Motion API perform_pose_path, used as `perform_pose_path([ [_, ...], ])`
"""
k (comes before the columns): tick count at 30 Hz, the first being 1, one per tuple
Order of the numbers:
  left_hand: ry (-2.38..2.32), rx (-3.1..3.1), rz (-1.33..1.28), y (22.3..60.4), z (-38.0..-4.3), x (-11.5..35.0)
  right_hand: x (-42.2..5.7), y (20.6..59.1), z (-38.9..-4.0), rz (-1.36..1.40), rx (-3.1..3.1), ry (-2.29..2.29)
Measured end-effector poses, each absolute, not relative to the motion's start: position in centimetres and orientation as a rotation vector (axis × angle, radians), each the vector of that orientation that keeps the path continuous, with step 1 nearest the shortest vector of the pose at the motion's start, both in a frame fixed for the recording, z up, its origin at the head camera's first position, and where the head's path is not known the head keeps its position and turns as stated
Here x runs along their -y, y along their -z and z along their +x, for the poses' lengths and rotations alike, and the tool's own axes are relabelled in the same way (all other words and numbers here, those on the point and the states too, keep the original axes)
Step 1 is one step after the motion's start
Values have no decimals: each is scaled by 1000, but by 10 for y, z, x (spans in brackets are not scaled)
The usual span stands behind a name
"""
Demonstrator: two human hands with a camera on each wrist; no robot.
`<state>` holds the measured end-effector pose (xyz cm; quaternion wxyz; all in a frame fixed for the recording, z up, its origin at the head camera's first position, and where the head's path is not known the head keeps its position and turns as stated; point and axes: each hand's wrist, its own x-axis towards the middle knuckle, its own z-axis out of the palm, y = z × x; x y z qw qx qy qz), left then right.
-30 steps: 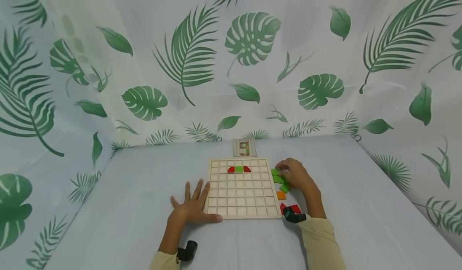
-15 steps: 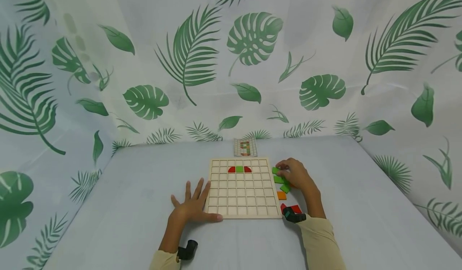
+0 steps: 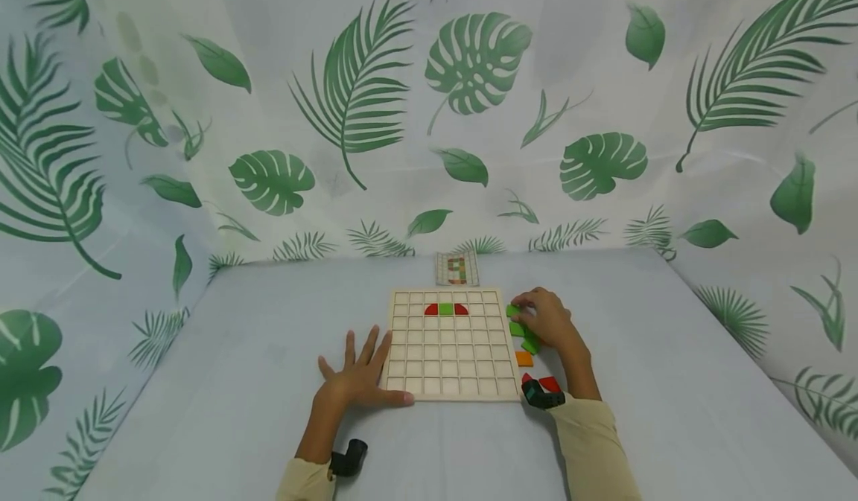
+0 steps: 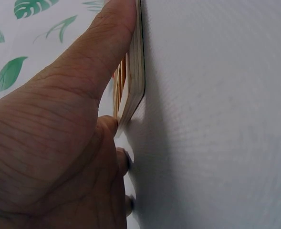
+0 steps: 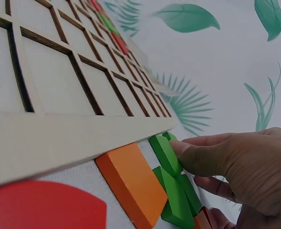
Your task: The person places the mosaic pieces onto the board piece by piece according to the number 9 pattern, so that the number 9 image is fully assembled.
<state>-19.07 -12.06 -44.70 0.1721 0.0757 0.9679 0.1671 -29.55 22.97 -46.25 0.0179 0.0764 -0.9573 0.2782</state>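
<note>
A wooden grid board lies on the table, with a green square tile between two red quarter-round tiles in an upper row. My left hand rests at its near left corner, fingers spread along the left side and thumb against the front edge. Beyond the board's right edge, my right hand pinches a green tile between thumb and index finger. More green tiles lie under and beside that hand, partly hidden by it.
An orange tile and red tiles lie along the board's right side, near the right wrist camera. Behind the board is a card with a coloured grid pattern. A leaf-print cloth surrounds the table.
The right fingers have shifted the farthest green tile slightly, opening a small gap from the green tile nearer me. The left hand stays in place; the head view has tilted a little.
</note>
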Motion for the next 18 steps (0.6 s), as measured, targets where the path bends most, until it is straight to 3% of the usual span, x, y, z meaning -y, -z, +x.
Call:
perform_pose_path([
  [18,-487,-2741,214,444,-191,121,-222,460,-293,151,3009,-827],
])
